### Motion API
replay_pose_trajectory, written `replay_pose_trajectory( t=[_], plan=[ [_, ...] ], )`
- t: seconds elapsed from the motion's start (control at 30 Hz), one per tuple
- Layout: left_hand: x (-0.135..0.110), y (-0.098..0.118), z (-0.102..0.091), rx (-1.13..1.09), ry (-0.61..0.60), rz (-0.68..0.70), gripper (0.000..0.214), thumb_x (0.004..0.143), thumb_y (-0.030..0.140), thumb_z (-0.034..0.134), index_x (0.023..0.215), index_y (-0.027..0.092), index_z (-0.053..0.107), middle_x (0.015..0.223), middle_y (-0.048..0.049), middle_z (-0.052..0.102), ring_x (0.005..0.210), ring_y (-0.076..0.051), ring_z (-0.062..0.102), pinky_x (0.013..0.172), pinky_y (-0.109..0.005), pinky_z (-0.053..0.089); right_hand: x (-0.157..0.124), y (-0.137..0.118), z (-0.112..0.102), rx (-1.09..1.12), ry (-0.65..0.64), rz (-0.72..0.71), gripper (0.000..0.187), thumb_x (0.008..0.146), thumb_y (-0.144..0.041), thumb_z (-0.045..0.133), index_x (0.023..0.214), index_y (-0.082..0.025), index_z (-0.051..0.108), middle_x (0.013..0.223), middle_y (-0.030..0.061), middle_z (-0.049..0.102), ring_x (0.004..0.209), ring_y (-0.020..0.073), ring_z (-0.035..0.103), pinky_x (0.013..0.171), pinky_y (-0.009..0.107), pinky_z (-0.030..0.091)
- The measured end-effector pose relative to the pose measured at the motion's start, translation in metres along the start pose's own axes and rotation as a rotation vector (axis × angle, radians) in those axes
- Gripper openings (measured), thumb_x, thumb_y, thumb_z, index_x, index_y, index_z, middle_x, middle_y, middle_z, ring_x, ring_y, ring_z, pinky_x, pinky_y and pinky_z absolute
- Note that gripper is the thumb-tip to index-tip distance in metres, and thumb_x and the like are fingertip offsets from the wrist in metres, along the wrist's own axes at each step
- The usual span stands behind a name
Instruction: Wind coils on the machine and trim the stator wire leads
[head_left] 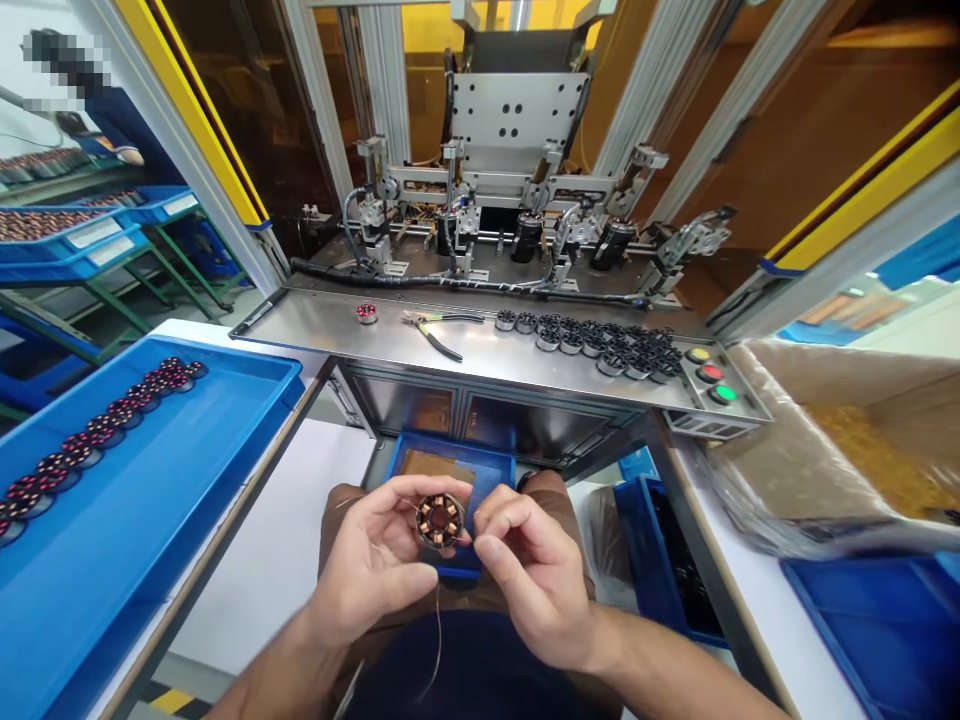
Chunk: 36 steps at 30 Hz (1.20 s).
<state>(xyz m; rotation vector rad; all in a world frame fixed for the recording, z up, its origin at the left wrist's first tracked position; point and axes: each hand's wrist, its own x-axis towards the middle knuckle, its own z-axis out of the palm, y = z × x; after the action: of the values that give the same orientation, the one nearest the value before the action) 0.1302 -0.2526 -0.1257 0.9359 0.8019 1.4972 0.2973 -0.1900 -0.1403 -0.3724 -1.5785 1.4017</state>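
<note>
My left hand [375,560] holds a small round stator [439,521] wound with copper coils, face up, over my lap. My right hand [529,570] pinches at the stator's right edge with thumb and forefinger. A thin copper wire [437,640] hangs down from the stator between my hands. Beneath them sits a small blue bin [420,455] with a brown sheet inside.
A steel shelf [330,320] carries pliers [435,330], one wound stator [367,313] and several bare black stators [607,345]. A blue tray [150,480] at left holds a row of wound stators. Coloured buttons [709,373] sit at right. The winding machine [510,210] stands behind.
</note>
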Motion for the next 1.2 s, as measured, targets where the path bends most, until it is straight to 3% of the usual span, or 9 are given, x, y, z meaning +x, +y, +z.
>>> replay_pose_trajectory(
  t=[0.1,0.2,0.37,0.5,0.7,0.83,0.93,1.03,1.2],
  plan=[
    [0.0,-0.003,0.003,0.143,0.134,0.099,0.046,0.07,0.022,0.087,0.113,0.026,0.072,0.119,-0.0063,0.068,0.087,-0.014,0.069,0.075,-0.02,0.058,-0.002,0.001,-0.001,-0.002,-0.015,0.014,0.011,0.098,-0.019,0.055,0.088,-0.022,0.054,0.079,0.0,0.053,0.074,0.0142,0.051,0.068,0.029,0.043],
    [-0.004,-0.005,0.006,0.453,0.196,0.264,0.043,0.073,0.008,0.081,0.11,0.027,0.073,0.111,-0.006,0.07,0.099,-0.019,0.069,0.08,-0.023,0.058,-0.001,0.001,-0.003,0.003,-0.016,0.043,0.009,0.098,-0.025,0.056,0.09,-0.022,0.054,0.078,0.0002,0.051,0.073,0.015,0.049,0.068,0.03,0.042],
    [-0.012,-0.01,0.005,0.656,0.197,0.443,0.065,0.069,0.001,0.078,0.127,0.024,0.061,0.11,-0.0084,0.072,0.095,-0.021,0.07,0.081,-0.029,0.06,0.008,-0.002,-0.002,-0.006,-0.07,0.049,0.018,0.091,-0.035,0.066,0.095,-0.022,0.055,0.089,0.0038,0.05,0.082,0.0188,0.049,0.073,0.034,0.044],
    [-0.01,-0.012,0.003,0.727,0.148,0.518,0.06,0.066,-0.002,0.077,0.12,0.022,0.064,0.108,-0.0089,0.073,0.1,-0.023,0.069,0.086,-0.033,0.06,0.008,-0.003,0.006,0.089,-0.042,0.123,0.012,0.1,-0.028,0.051,0.09,-0.022,0.051,0.087,0.0019,0.048,0.08,0.0161,0.047,0.073,0.031,0.043],
    [-0.003,-0.012,-0.001,0.678,0.175,0.514,0.055,0.067,-0.001,0.077,0.116,0.022,0.067,0.105,-0.0096,0.074,0.099,-0.024,0.07,0.084,-0.035,0.061,-0.001,0.01,0.018,0.213,0.114,0.325,0.022,0.105,-0.034,0.042,0.087,-0.023,0.046,0.087,0.0002,0.048,0.079,0.0143,0.045,0.074,0.028,0.041],
    [-0.004,-0.01,-0.003,0.718,0.161,0.532,0.058,0.066,-0.002,0.077,0.118,0.022,0.066,0.107,-0.0104,0.073,0.099,-0.024,0.07,0.084,-0.036,0.061,-0.001,0.012,0.01,0.147,0.098,0.186,0.011,0.101,-0.036,0.051,0.104,-0.025,0.051,0.102,0.0039,0.051,0.091,0.0172,0.05,0.083,0.033,0.043],
    [-0.005,-0.008,-0.004,0.773,0.131,0.551,0.059,0.067,-0.001,0.078,0.12,0.022,0.065,0.108,-0.011,0.073,0.1,-0.024,0.07,0.084,-0.035,0.062,0.005,0.004,0.005,0.014,0.071,0.025,0.032,0.09,-0.04,0.068,0.114,-0.026,0.054,0.114,0.0079,0.05,0.105,0.0235,0.05,0.092,0.041,0.043],
    [-0.006,-0.007,-0.003,0.807,0.113,0.557,0.06,0.067,-0.001,0.078,0.12,0.023,0.065,0.109,-0.0106,0.073,0.098,-0.024,0.071,0.085,-0.035,0.061,0.013,-0.004,0.006,-0.063,0.076,0.03,0.009,0.093,-0.032,0.065,0.095,-0.023,0.062,0.1,0.006,0.052,0.095,0.0213,0.051,0.084,0.037,0.044],
    [-0.005,-0.005,0.0,0.697,0.131,0.547,0.056,0.067,0.0,0.078,0.117,0.022,0.068,0.107,-0.0101,0.075,0.097,-0.023,0.072,0.082,-0.034,0.062,0.016,0.0,0.013,0.084,0.187,0.237,0.021,0.098,-0.029,0.058,0.08,-0.02,0.058,0.083,0.0015,0.051,0.078,0.0155,0.048,0.073,0.03,0.041]
  ],
)
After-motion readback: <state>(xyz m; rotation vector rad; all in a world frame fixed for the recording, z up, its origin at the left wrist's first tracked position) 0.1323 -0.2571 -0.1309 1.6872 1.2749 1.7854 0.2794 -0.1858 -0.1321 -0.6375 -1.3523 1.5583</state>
